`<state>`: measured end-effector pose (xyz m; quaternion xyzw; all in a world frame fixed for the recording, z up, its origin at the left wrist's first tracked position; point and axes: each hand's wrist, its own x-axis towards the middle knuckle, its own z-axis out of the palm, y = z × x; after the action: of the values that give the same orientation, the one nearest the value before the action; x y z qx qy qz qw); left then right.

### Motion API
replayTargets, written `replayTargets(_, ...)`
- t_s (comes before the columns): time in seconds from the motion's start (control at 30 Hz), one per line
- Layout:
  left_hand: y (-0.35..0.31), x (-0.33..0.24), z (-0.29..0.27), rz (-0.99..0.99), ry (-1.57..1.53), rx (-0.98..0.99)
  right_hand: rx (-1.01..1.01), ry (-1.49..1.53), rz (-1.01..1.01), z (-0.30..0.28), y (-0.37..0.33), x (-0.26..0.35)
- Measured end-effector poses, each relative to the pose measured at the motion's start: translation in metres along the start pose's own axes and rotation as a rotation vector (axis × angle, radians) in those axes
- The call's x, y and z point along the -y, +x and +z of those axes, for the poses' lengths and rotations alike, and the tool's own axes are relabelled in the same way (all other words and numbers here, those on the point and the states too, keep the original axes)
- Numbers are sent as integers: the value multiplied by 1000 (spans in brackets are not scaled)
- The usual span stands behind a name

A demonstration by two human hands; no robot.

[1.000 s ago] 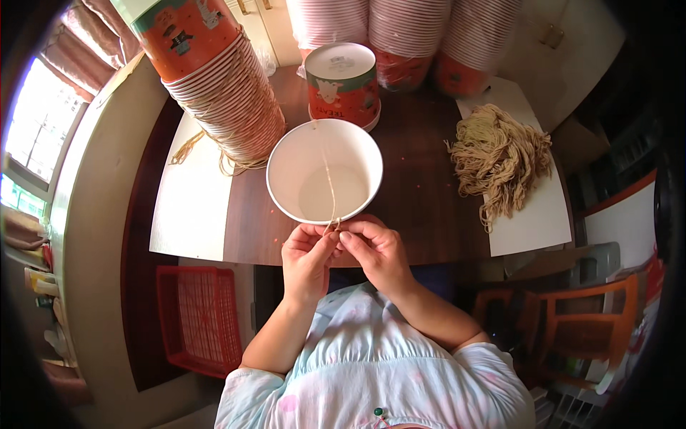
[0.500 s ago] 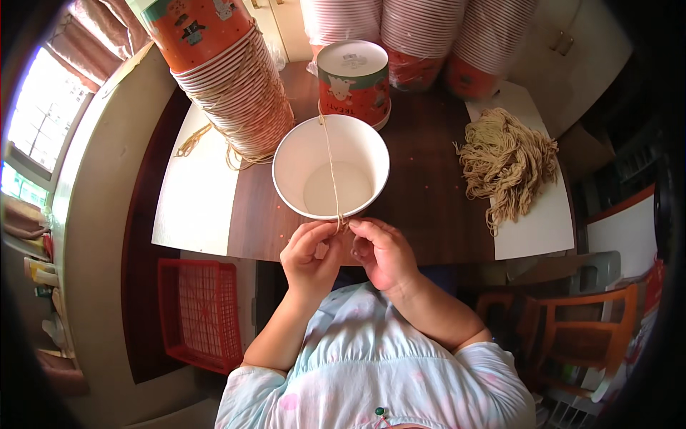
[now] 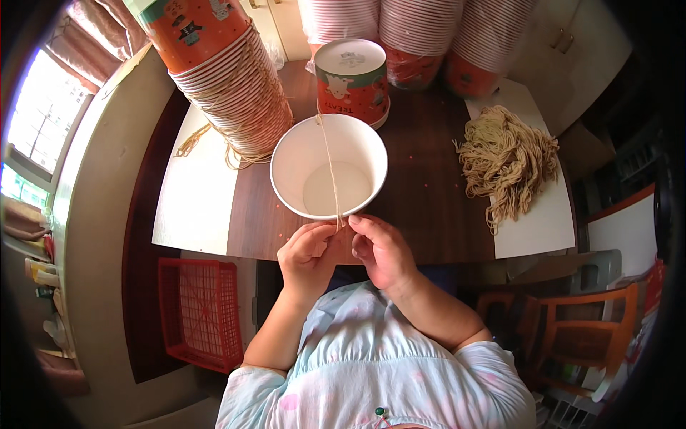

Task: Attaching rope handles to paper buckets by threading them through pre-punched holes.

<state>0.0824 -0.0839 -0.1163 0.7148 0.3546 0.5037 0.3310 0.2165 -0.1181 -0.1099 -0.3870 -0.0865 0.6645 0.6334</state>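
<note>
At the near edge of the counter (image 3: 429, 186), both hands meet on a tan string (image 3: 330, 171) that runs across the mouth of the white paper bucket (image 3: 329, 175), from far rim to near rim. Left hand (image 3: 307, 257) grip pinches the string's near end; right hand (image 3: 382, 250) grip also narrow, fingertips on the same end just beside the rim. Judging by this, the far end looks fixed and the near end not yet. Loose string bundle (image 3: 507, 161) lies right; strung bucket stack (image 3: 229, 86) far left.
</note>
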Motion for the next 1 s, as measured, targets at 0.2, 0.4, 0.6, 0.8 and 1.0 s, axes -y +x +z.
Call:
replayTargets(0.2, 1, -2, -6, -106, -142, 58, 85, -95, 22, -7, 9, 2)
replayTargets(0.4, 8, -4, -14, -130, -80, 44, 91, -150, -36, -11, 10, 11)
replayTargets(0.6, 8, 0, -14, -161, -116, 39, 151, -539, -292, -6, 8, 23)
replayTargets(0.8, 8, 1, -8, -146, -133, 40, -74, -1364, -1324, -9, -4, 24)
replayTargets(1.0, 9, 4, -6, -134, -121, 15, 96, -1523, -1427, -5, 3, 25)
